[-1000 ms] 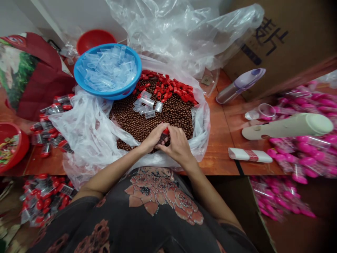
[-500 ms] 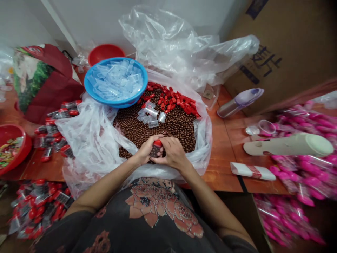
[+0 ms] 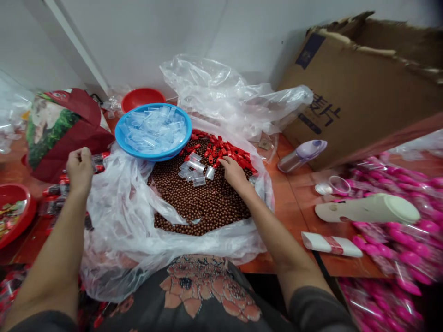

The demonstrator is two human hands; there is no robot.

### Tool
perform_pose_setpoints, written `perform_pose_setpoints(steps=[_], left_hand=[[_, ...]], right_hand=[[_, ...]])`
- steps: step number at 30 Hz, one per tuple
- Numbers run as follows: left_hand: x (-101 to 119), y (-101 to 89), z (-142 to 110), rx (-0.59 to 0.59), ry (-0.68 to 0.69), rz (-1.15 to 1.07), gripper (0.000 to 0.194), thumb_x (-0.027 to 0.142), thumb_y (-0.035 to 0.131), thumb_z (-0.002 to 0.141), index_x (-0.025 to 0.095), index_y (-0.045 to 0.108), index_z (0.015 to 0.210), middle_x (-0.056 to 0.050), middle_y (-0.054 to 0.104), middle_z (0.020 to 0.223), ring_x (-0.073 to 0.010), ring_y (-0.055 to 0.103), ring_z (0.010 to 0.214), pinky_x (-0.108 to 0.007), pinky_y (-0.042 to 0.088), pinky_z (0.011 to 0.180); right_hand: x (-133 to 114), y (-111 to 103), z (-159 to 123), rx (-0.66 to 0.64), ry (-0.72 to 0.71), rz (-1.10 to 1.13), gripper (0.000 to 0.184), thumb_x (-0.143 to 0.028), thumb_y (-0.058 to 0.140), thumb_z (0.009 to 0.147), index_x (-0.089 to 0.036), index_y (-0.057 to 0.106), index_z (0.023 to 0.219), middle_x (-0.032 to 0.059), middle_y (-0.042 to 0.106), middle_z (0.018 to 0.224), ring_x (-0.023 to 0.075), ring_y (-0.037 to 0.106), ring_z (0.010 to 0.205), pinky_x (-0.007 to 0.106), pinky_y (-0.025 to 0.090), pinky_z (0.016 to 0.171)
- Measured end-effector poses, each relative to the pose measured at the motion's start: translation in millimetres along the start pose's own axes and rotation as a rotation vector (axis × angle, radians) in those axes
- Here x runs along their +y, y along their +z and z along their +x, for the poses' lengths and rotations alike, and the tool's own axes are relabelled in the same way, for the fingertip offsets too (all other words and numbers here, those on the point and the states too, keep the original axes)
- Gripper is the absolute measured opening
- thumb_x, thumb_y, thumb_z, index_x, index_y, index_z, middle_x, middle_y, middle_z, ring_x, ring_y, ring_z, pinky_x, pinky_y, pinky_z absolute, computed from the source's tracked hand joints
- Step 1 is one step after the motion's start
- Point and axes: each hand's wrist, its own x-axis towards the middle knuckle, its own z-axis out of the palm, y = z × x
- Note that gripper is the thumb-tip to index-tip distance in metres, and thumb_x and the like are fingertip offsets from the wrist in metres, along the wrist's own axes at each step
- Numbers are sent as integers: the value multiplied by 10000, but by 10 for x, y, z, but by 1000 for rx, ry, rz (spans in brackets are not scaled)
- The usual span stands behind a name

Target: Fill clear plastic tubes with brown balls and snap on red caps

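Now your hands are well apart: your left hand (image 3: 80,171), fingers bunched, is up beside the red-capped packets (image 3: 98,161), any grip hidden, while your right hand (image 3: 234,175) rests open on the brown beads (image 3: 197,203), just beside the red caps (image 3: 228,152).

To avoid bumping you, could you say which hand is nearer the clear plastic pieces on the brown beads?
Right hand, just right of the clear plastic pieces; left hand, far to their left, beyond the plastic sheet.
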Motion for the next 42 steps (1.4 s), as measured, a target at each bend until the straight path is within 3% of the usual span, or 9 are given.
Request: perform_pose_setpoints(steps=[3, 5, 9, 13, 19, 23, 27, 33, 42], left_hand=[[135, 40, 46, 333, 207, 219, 417, 488, 647, 792, 203, 587, 1091, -36, 622, 956, -269, 558, 1069, -411, 435, 842], [330, 224, -194, 295, 395, 254, 414, 413, 577, 871, 190, 559, 1220, -47, 583, 1181, -271, 481, 1223, -428, 378, 954], [679, 974, -973, -246, 733, 208, 217, 246, 548, 900, 182, 657, 1076, -50, 653, 1042, -202, 580, 1031, -385, 409, 955], [751, 1961, -1424, -873, 940, 234, 368, 28, 486, 835, 190, 680, 1103, -109, 626, 1203, -213, 563, 1133, -359, 433, 970], [803, 2833, -1243, -1025, 1187, 639, 339, 59, 493, 859, 141, 652, 1147, -148, 596, 1222, -241, 551, 1129, -366, 426, 956], [918, 2982, -1221, -1079, 1216, 774, 251, 239, 552, 900, 127, 664, 1095, -134, 618, 1081, -232, 580, 999, -328, 443, 858], [880, 2959, -1372, -1119, 1178, 722, 298, 334, 501, 944, 121, 656, 1083, -120, 624, 1030, -207, 587, 942, -299, 439, 820], [729, 2944, -1555, -1103, 881, 517, 396, 378, 732, 780, 183, 683, 1121, -87, 659, 986, -240, 582, 969, -322, 430, 865], [895, 3239, -1881, -1124, 564, 366, 338, 209, 753, 699, 179, 748, 1036, -62, 686, 944, -243, 601, 933, -335, 446, 868]], right_hand=[[33, 10, 181, -77, 34, -36, 509, -81, 384, 903, -131, 482, 1400, 180, 531, 1391, 274, 546, 1173, 422, 451, 993], [16, -15, 190, -94, 48, -32, 453, -126, 435, 904, -131, 543, 1343, 186, 618, 1261, 283, 577, 1101, 411, 472, 942], [-2, -131, -31, -84, 101, -22, 292, -171, 501, 892, -134, 659, 1134, 166, 681, 1079, 271, 603, 1011, 382, 470, 903], [-15, -278, -466, 70, 204, 205, 232, -268, 515, 909, -162, 644, 1069, 107, 684, 1017, 236, 621, 926, 371, 483, 861], [-208, -396, -1307, 237, 403, 753, 246, -405, 633, 832, -214, 649, 987, 38, 672, 971, 188, 632, 874, 327, 501, 817], [-373, -364, -1709, 189, 541, 726, 219, -399, 632, 832, -220, 628, 957, 35, 704, 939, 195, 659, 841, 337, 512, 793], [-415, -286, -1869, 104, 424, 493, 134, -305, 566, 864, -206, 615, 942, 72, 701, 975, 236, 653, 910, 397, 511, 839], [-406, -281, -1924, 108, 252, 267, 152, -184, 473, 891, -166, 598, 974, 147, 650, 1084, 273, 607, 1029, 444, 503, 922], [-411, -346, -1998, 24, 321, 198, 301, -240, 443, 953, -152, 594, 1199, 143, 645, 1046, 304, 600, 993, 497, 515, 894]])
